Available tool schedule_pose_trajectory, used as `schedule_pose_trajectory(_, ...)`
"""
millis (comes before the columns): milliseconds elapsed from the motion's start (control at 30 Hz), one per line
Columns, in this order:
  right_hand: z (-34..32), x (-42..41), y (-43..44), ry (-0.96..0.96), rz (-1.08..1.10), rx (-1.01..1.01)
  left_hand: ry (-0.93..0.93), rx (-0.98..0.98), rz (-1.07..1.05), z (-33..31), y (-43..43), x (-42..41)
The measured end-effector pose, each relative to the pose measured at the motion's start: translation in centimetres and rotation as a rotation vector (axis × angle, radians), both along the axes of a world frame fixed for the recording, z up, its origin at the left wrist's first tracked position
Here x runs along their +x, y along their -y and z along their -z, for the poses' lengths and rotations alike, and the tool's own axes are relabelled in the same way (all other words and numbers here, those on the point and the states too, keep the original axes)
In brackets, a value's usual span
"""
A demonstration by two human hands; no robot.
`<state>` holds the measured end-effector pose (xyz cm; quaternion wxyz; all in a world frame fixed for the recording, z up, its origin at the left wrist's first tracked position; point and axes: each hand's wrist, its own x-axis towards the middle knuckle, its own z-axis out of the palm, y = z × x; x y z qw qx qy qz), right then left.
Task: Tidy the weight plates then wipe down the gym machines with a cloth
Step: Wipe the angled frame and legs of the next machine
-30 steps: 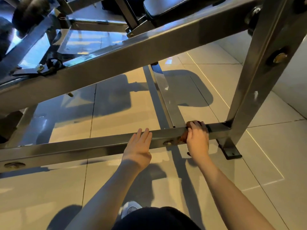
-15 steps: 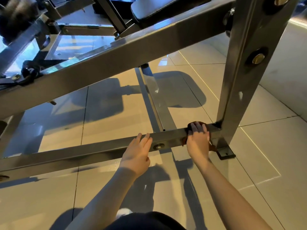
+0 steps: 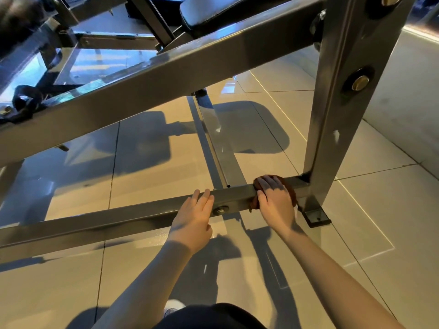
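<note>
A grey steel gym machine frame fills the head view. Its low horizontal bar [image 3: 123,219] runs just above the floor. My right hand [image 3: 276,203] presses a brown cloth [image 3: 292,192] over the top of that bar, close to the upright post [image 3: 332,129]; most of the cloth is hidden under the hand. My left hand [image 3: 194,214] rests on the same bar with straight fingers, just left of a bolt [image 3: 220,210].
A slanted beam [image 3: 154,79] crosses overhead. A black padded seat [image 3: 228,10] sits at the top. A floor rail [image 3: 213,138] runs away from the bar. The post's black foot plate [image 3: 317,218] rests on beige floor tiles [image 3: 380,233]. My shoe [image 3: 173,306] shows at the bottom.
My right hand slid the cloth along the low bar to the right, closer to the upright post. My left hand kept its place on the bar.
</note>
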<state>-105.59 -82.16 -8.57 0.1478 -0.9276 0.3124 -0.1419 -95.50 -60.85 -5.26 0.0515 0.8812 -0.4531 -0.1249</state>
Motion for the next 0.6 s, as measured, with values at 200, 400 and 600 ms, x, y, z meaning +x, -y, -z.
schedule_pose_trajectory(200, -0.6, -0.1, 1.3, -0.043, 0.190, 0.064, 0.022, 0.014, 0.039, -0.3, -0.5, 0.2)
schedule_pose_trajectory(400, -0.7, 1.4, -3.4, -0.114, -0.249, -0.075, 0.030, 0.013, 0.085, -0.2, -0.8, 0.8)
schedule_pose_trajectory(600, -0.3, 2.0, -3.9, -0.146, 0.069, -0.006, -0.015, 0.036, 0.109, -0.7, -1.7, 1.5)
